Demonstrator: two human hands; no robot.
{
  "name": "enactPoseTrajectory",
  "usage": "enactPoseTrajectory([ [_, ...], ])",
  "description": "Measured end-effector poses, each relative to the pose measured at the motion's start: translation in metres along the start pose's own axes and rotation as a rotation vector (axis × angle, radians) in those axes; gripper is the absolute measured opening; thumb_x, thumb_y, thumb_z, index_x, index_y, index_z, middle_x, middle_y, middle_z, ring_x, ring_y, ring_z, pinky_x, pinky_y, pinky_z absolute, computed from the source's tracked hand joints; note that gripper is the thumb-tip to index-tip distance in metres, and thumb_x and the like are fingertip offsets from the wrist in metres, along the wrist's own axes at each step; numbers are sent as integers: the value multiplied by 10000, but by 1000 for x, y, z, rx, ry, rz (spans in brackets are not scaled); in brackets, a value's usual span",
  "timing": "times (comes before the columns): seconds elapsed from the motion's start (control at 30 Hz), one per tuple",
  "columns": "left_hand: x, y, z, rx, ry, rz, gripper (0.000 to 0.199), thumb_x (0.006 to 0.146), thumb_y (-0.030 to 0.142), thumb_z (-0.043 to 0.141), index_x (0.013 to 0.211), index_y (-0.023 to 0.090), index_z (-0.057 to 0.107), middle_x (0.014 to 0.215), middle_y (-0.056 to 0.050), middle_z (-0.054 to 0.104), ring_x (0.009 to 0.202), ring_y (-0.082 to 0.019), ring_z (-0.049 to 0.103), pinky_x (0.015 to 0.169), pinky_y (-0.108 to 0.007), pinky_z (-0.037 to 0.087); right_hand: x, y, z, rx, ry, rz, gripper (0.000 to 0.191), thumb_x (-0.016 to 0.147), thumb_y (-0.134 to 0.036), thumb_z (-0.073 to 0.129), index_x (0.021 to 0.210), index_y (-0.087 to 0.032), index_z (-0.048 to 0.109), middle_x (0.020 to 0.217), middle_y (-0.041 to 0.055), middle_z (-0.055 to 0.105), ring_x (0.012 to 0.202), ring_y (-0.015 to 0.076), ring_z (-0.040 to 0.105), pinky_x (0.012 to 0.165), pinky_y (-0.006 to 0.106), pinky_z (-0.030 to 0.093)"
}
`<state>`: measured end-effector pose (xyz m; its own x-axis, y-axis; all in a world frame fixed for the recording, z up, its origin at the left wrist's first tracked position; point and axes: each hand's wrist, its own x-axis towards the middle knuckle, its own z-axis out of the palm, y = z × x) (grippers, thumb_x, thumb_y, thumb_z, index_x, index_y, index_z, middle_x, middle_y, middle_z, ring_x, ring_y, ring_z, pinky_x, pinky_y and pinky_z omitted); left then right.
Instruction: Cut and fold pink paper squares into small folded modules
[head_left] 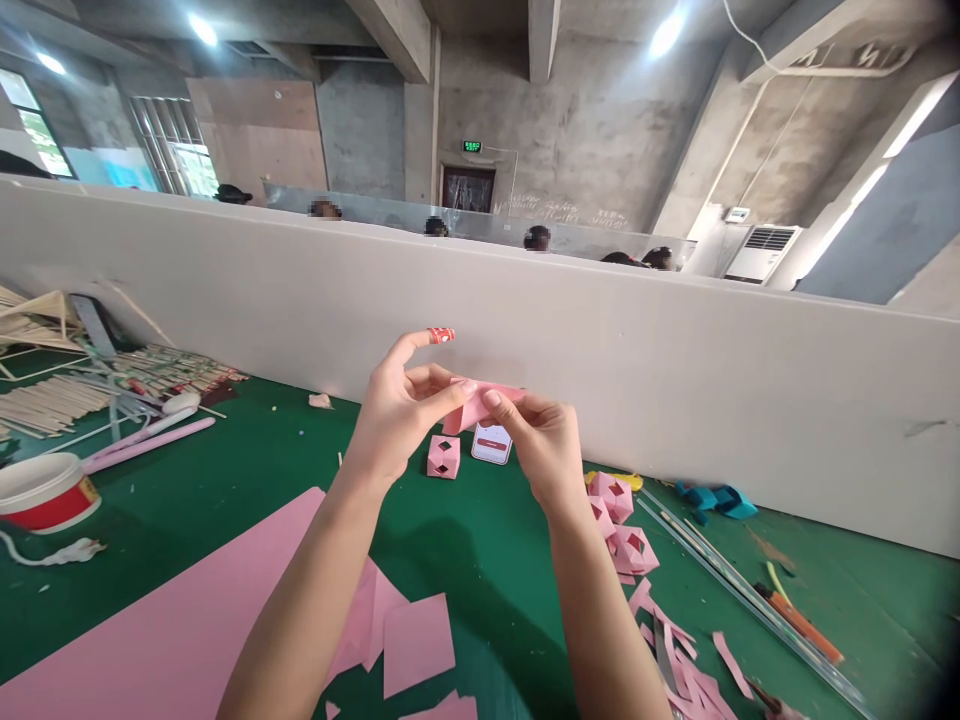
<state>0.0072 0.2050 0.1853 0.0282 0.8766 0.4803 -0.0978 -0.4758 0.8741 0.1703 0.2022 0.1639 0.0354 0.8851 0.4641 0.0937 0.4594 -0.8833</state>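
Between my two hands, raised above the green table, is a piece of pink paper, partly folded or curled. My left hand pinches its left end between thumb and fingers, while the index finger, wearing a red patterned wrap at the tip, points up and away. On the right side, my right hand grips the paper with the thumb on top and fingers curled behind. Just below the hands sits a folded pink paper cube with diamond-shaped openings. A phone with a lit screen stands behind, partly covered by my right hand.
Pink sheets and cut squares lie at the front left. More pink cubes, paper strips, a clear ruler-like strip and an orange-handled tool are right. Wooden sticks and a paper cup stand left. A white partition rises behind.
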Motion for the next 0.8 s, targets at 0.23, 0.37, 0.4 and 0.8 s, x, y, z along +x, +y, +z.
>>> enactPoseTrajectory([
  [0.23,6,-9,-2,-41,31,-45,587,733,269,799,1264,236,551,725,20,695,656,-176,701,789,-385,593,4,10,1,-64,-104,24,472,787,-618,721,616,-178,719,539,2,597,496,116,455,476,269,308],
  [0.37,7,-12,4,-72,92,-33,623,746,293,793,1301,237,516,757,11,706,760,-204,733,850,-406,585,5,14,5,-84,-35,-2,504,793,-644,699,613,-174,707,565,15,615,514,120,468,486,274,319],
  [0.4,7,-12,5,-77,96,-33,630,751,296,789,1311,241,507,752,16,703,745,-201,731,844,-408,586,5,13,6,-82,-30,-2,504,793,-644,699,613,-173,704,575,17,621,518,121,473,488,274,322],
  [0.8,8,-13,7,-213,170,-44,699,679,173,809,1323,229,543,715,30,679,791,-179,711,908,-368,554,3,10,9,-71,-89,-76,397,848,-502,707,619,-186,635,619,-12,603,568,109,490,531,248,369],
])
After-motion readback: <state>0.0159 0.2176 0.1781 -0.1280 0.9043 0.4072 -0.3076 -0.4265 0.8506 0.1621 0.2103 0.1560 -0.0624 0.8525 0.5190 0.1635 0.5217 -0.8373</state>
